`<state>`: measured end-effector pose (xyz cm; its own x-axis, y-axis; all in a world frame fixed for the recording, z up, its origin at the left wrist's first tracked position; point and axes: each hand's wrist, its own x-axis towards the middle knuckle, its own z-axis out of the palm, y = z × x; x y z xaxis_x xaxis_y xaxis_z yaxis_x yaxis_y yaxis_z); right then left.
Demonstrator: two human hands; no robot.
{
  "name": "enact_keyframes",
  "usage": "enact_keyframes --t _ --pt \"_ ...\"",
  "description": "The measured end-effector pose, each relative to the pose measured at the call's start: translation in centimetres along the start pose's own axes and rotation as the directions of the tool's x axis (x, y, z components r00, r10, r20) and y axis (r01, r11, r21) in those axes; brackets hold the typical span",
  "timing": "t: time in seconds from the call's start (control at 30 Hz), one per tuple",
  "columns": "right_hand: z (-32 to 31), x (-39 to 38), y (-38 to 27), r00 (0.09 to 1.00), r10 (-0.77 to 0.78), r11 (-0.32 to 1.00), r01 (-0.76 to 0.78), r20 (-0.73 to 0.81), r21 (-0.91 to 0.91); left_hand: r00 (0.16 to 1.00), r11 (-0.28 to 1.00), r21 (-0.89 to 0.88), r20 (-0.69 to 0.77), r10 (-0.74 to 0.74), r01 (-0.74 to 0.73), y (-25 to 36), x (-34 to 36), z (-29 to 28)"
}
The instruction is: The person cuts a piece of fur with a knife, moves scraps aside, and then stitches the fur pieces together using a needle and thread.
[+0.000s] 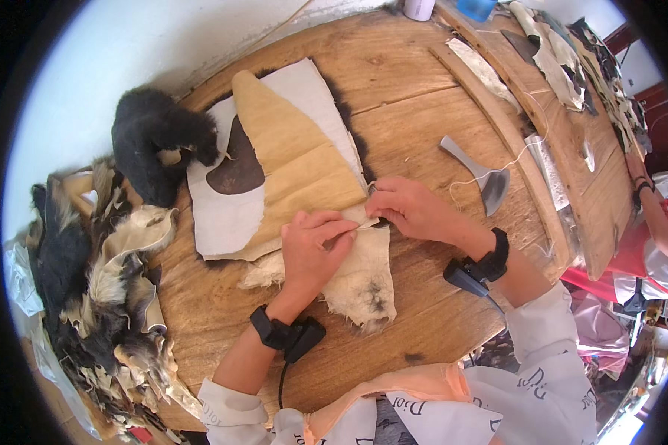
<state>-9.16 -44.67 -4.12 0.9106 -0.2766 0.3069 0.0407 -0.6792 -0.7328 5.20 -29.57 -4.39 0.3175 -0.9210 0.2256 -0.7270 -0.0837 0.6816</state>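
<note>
At the bottom of the frame, the wooden table's (438,315) near edge passes behind the person's clothing (445,415). Open wood spreads right of the pale hide piece (362,285) at lower centre; another stretch separates the left forearm (246,360) from the heap of fur scraps (111,282) at left. The left hand (315,248) and right hand (407,209), at centre, have thumbs and fingers closed in pinches on the hide's upper edge, beside a tan sheet (297,170). More wood lies between the right hand and a metal blade tool (493,189), upper right.

The hide is cream and rough, frayed at its left, with a dark blotch low on its right part. Beyond, the tan sheet lies creased over a white sheet (219,222) fringed with black fur.

Fingertips cover the pinched edge; whether the tan sheet is caught too, I cannot tell. Another person's arm (655,215) is cut off at far right.
</note>
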Motion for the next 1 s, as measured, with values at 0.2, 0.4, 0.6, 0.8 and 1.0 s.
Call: enact_keyframes --t 0.2,0.4,0.6,0.8,1.0 --pt "0.7 0.6 -0.7 0.986 -0.164 0.943 0.153 -0.012 -0.295 0.998 0.998 -0.011 -0.027 0.062 -0.063 -0.5 -0.1 0.1" --pt "1.3 0.6 -1.3 0.994 -0.087 0.93 0.107 0.071 -0.351 0.997 0.996 -0.068 -0.042 0.057 -0.06 -0.5 -0.2 0.2" --pt "1.8 1.1 -1.5 0.993 -0.089 0.911 0.114 0.08 -0.397 0.997 0.996 -0.046 -0.022 0.08 -0.081 -0.5 -0.1 0.2" --pt "2.0 1.2 -1.6 0.985 -0.141 0.902 0.17 0.101 -0.397 0.998 0.997 -0.06 -0.043 0.053 -0.056 -0.7 0.0 0.3" --pt "1.4 0.4 -2.4 0.937 -0.293 0.716 0.346 0.189 -0.606 1.0 0.998 -0.061 -0.002 -0.024 0.024 -0.4 0.2 -0.2"
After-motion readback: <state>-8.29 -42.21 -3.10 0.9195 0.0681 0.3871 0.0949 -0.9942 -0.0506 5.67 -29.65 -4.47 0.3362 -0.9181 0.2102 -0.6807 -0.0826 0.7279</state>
